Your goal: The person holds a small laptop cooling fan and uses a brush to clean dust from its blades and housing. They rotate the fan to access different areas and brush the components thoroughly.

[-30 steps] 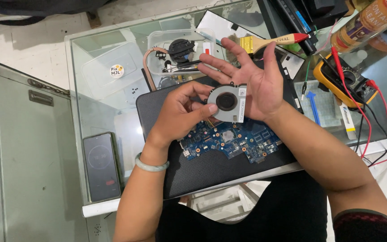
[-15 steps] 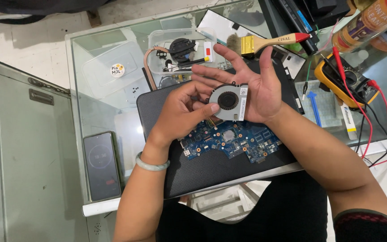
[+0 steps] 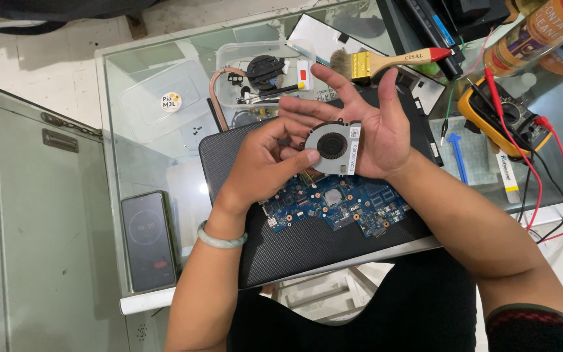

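Note:
A small grey laptop cooling fan (image 3: 333,147) with a black rotor lies in the palm of my right hand (image 3: 366,124), whose fingers are spread. My left hand (image 3: 265,163) touches the fan's left rim with thumb and fingertips. Both hands hover over a blue circuit board (image 3: 337,205) that rests on a black textured laptop shell (image 3: 294,251) on the glass table (image 3: 138,140).
A clear plastic tray (image 3: 262,73) with a black fan and small parts sits behind the hands. A paintbrush (image 3: 386,63), a yellow multimeter (image 3: 500,120) with red leads, a blue pry tool (image 3: 459,158) lie right. A dark phone (image 3: 148,240) lies left.
My left hand shifted slightly along the fan's left edge. The right hand and the fan stayed almost in place.

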